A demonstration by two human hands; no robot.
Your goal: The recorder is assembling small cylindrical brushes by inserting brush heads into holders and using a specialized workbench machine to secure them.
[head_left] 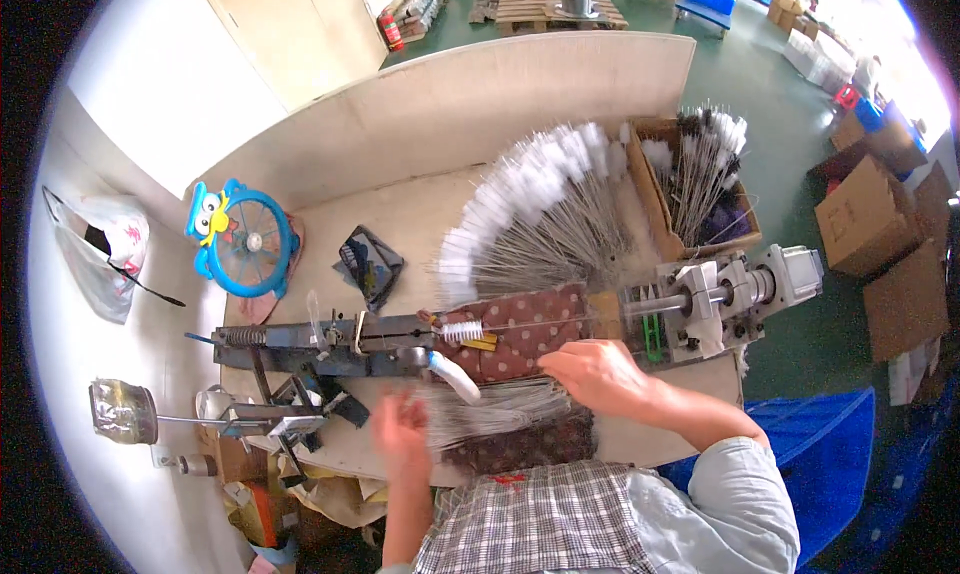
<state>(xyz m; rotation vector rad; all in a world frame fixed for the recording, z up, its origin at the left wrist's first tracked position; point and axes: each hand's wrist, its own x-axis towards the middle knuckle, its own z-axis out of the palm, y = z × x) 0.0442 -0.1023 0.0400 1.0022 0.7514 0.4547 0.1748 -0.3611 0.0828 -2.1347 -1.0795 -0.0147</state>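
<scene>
Loading step: right hand (600, 372) pinches wire bundle (500, 406); left hand (400, 436) blurred, grip unclear, prob. splaying wires. Next needs 1 wire fed to twisting machine (700, 299).

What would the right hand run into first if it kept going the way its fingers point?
The right hand points left along the bench; first in line is probably the white-tipped brush lying beside the patterned cloth, though depth is hard to judge.
</scene>
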